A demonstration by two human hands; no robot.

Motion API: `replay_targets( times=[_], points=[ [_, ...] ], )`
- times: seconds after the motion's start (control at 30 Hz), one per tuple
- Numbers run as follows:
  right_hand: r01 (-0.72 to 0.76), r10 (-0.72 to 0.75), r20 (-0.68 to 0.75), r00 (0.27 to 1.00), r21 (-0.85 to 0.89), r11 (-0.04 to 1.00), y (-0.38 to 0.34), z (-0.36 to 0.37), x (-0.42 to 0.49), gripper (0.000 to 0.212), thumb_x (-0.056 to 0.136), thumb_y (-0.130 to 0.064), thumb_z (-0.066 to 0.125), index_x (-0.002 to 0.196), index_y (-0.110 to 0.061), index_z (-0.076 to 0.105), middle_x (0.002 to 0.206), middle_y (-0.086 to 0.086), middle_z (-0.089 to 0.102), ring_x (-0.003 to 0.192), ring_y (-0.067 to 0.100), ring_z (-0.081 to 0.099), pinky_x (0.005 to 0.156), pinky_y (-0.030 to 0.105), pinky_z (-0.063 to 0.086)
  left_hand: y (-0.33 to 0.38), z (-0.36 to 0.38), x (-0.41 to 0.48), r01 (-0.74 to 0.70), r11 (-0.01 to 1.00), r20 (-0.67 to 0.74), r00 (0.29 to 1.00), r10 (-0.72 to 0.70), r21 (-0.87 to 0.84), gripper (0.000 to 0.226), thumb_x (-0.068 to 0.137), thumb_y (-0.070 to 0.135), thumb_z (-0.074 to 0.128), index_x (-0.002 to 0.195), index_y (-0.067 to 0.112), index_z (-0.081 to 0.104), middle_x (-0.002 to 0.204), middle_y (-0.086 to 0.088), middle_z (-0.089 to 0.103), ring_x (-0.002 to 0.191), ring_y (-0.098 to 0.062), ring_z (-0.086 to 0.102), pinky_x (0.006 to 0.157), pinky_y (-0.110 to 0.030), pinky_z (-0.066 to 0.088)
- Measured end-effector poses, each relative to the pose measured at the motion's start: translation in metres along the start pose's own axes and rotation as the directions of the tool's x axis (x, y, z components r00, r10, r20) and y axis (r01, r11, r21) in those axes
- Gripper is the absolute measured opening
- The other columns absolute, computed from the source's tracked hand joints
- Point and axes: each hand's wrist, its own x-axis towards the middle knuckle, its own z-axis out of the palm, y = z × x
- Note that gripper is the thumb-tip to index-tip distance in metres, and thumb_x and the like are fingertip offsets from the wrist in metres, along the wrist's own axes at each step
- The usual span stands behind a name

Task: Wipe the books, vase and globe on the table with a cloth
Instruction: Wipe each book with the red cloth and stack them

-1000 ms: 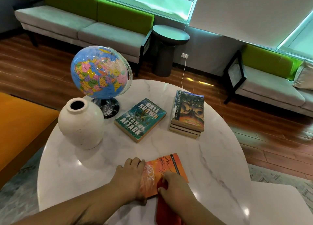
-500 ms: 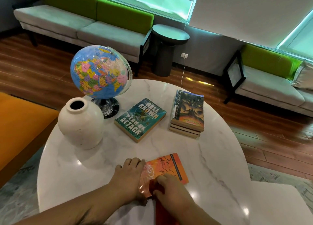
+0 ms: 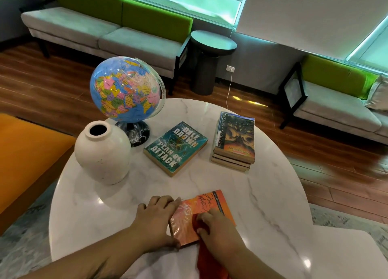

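books [image 3: 233, 141] on marble table [image 3: 262, 197]

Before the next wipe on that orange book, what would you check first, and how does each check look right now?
1. Orange paperback book lies flat on the white marble table: ok.
2. Left hand steadies the book's left edge: ok.
3. Right hand presses the red cloth on the cover: ok.
4. Cover wiped all over: cannot tell.
5. Teal book, stack of books, cream round vase and blue globe stand apart from the hands: ok.
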Motion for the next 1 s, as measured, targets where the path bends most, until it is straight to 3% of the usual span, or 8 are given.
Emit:
replay_targets(
  times=[0.13,0.3,0.47,0.63,0.8,0.93,1.0],
  points=[
    [0.124,-0.127,0.131,0.983,0.031,0.992,-0.011,0.008,-0.004,0.029,0.091,-0.029,0.056,0.119,-0.027,0.061,0.113,-0.005,0.053,0.105,0.015,0.051,0.094,0.029,0.044,0.000,0.001,0.000,0.013,1.000,-0.007,1.000,-0.013,-0.018,0.117,0.060,0.074,0.065,0.152,0.035,0.005,0.152,0.010,0.018,0.138,-0.018,0.019,0.102,-0.040,0.028],
    [-0.002,0.003,-0.020,1.000,0.040,0.999,0.005,0.004,0.004,0.029,0.092,-0.027,0.055,0.121,-0.029,0.061,0.109,-0.009,0.050,0.105,0.012,0.053,0.093,0.023,0.043,0.000,0.002,-0.001,0.011,1.000,-0.014,1.000,-0.011,0.004,0.115,0.062,0.072,0.066,0.152,0.036,0.005,0.153,0.010,0.017,0.138,-0.018,0.018,0.102,-0.040,0.026],
    [0.185,-0.189,0.151,0.970,0.038,0.982,-0.016,0.010,-0.006,0.029,0.091,-0.026,0.055,0.119,-0.025,0.062,0.113,-0.002,0.052,0.104,0.015,0.052,0.092,0.028,0.043,0.000,0.003,0.000,0.010,1.000,-0.037,0.999,-0.010,-0.011,0.110,0.064,0.072,0.063,0.152,0.035,0.007,0.151,0.010,0.020,0.136,-0.018,0.021,0.100,-0.039,0.028],
    [0.033,-0.033,-0.005,0.999,0.046,0.998,-0.002,0.003,0.008,0.030,0.094,-0.024,0.053,0.123,-0.026,0.061,0.114,-0.005,0.053,0.104,0.012,0.053,0.094,0.025,0.043,0.000,0.004,0.000,0.019,1.000,-0.008,1.000,-0.019,-0.009,0.118,0.059,0.073,0.068,0.152,0.036,0.005,0.151,0.009,0.018,0.138,-0.018,0.018,0.104,-0.041,0.026],
    [0.191,-0.193,0.161,0.968,0.031,0.981,-0.019,0.012,-0.003,0.031,0.093,-0.027,0.053,0.123,-0.025,0.060,0.116,-0.003,0.052,0.105,0.016,0.052,0.094,0.029,0.044,-0.003,0.006,0.001,0.010,1.000,-0.041,0.999,-0.010,-0.004,0.116,0.060,0.075,0.065,0.152,0.035,0.008,0.151,0.010,0.019,0.137,-0.018,0.020,0.101,-0.040,0.027],
    [0.029,-0.030,0.015,0.999,0.028,0.999,-0.005,0.002,0.012,0.033,0.096,-0.025,0.050,0.128,-0.027,0.058,0.118,-0.005,0.052,0.108,0.012,0.051,0.097,0.024,0.041,-0.001,0.006,0.001,0.006,1.000,-0.038,0.999,-0.006,0.009,0.116,0.061,0.073,0.067,0.152,0.035,0.005,0.152,0.009,0.018,0.138,-0.018,0.019,0.103,-0.040,0.026],
    [0.029,-0.029,0.015,0.999,0.003,1.000,-0.004,0.001,0.012,0.034,0.096,-0.024,0.049,0.130,-0.028,0.056,0.118,-0.005,0.051,0.108,0.013,0.051,0.097,0.024,0.041,-0.001,0.006,0.000,0.009,1.000,-0.033,0.999,-0.009,0.008,0.117,0.061,0.072,0.067,0.152,0.035,0.005,0.152,0.009,0.018,0.138,-0.018,0.018,0.104,-0.040,0.026]
  ],
)
